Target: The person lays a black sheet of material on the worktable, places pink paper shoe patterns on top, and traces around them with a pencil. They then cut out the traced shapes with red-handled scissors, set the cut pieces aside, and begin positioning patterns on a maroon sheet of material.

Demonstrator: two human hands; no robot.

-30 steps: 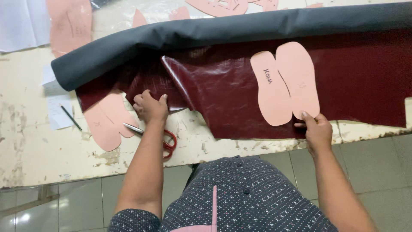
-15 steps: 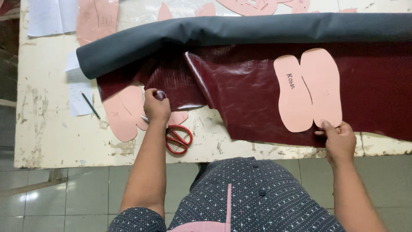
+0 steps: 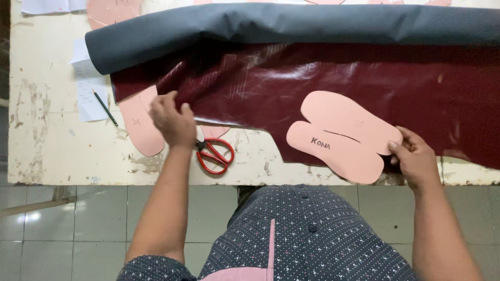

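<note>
Pencil [image 3: 105, 107] on counter [image 3: 47, 151] far left. Left hand [image 3: 173, 122] pinches cut edge of maroon leather sheet [image 3: 323, 73], red scissors [image 3: 213, 153] just beside it. Right hand [image 3: 414, 158] pinches pink sole pattern [image 3: 338, 135] lying on the sheet's near edge.

Maroon glossy sheet [image 3: 333, 78], grey roll [image 3: 271, 23], pink template [image 3: 338, 135], red scissors [image 3: 214, 155]

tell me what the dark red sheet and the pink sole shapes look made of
Sheet: probably faux or coated leather; glossy maroon face with highlights, matte grey backing on the rolled part. Sole shapes: likely thin card or paperboard; flat, matte pink, cleanly cut edges.
</note>
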